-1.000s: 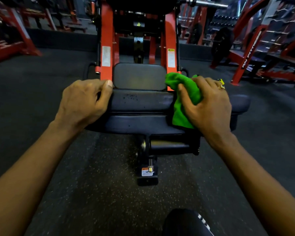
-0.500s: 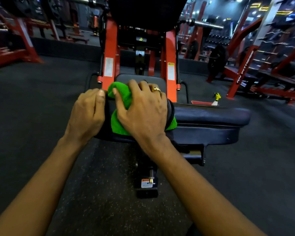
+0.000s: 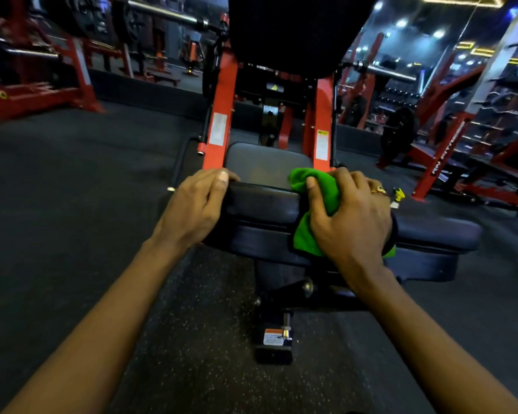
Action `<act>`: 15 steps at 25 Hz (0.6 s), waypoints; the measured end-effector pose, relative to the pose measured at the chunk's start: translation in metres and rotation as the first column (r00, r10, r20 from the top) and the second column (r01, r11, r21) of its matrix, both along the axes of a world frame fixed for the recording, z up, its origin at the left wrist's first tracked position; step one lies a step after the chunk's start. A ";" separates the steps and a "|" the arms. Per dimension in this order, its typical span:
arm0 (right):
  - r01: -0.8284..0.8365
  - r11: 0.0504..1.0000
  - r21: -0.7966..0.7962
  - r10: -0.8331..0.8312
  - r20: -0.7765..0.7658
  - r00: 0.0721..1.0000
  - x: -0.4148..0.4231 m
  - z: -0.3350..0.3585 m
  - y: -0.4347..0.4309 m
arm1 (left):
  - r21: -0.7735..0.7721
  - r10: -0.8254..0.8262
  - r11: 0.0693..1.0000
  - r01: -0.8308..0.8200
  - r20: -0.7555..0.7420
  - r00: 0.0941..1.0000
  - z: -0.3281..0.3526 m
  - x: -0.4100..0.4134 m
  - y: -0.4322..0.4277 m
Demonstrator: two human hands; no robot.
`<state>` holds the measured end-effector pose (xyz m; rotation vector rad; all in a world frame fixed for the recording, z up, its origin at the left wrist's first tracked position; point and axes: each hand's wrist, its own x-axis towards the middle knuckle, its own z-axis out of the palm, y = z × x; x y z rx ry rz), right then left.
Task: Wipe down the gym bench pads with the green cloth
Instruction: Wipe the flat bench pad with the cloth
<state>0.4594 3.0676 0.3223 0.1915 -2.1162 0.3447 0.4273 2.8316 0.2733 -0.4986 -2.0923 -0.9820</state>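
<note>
A long black bench pad (image 3: 263,204) runs crosswise in front of me, on a red and black machine frame. My left hand (image 3: 195,207) grips the pad's left end, thumb on top. My right hand (image 3: 353,216) presses a bunched green cloth (image 3: 314,210) onto the pad near its middle, fingers curled over the cloth, which hangs down the pad's front face. A second, smaller grey seat pad (image 3: 266,164) lies just behind, between the red uprights. A dark back pad (image 3: 290,31) rises above it.
Red uprights (image 3: 222,127) flank the seat pad. The pad's post and foot with a warning label (image 3: 274,339) stand on the speckled rubber floor. A yellow-topped spray bottle (image 3: 397,196) is on the floor right of my hand. Red racks and weight plates (image 3: 401,130) fill the background.
My right hand has slid the green cloth rightwards along the pad, away from my left hand, after sweeping left before that. My left hand has kept its hold on the pad's end.
</note>
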 end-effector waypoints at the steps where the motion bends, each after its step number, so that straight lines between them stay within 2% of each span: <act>1: -0.006 1.000 0.023 0.006 0.006 1.000 -0.001 0.001 -0.015 | 0.025 -0.009 1.000 0.009 0.008 1.000 -0.002 -0.002 -0.001; 4: -0.032 0.996 0.088 0.030 0.031 0.999 -0.004 0.004 -0.033 | 0.091 0.004 0.996 -0.001 -0.028 1.000 -0.007 -0.009 0.000; 8: -0.159 0.981 0.114 0.153 0.059 0.986 0.006 -0.001 0.004 | 0.181 0.013 0.983 0.005 -0.099 0.995 -0.013 -0.014 0.007; 12: -0.055 0.998 0.036 0.055 -0.008 0.998 0.011 -0.008 -0.008 | 0.137 0.042 0.990 -0.021 -0.152 0.988 -0.017 -0.016 0.006; 15: -0.029 0.994 0.103 0.025 0.036 0.999 0.003 0.001 -0.056 | 0.121 0.075 0.991 -0.053 -0.183 0.980 -0.019 -0.018 0.009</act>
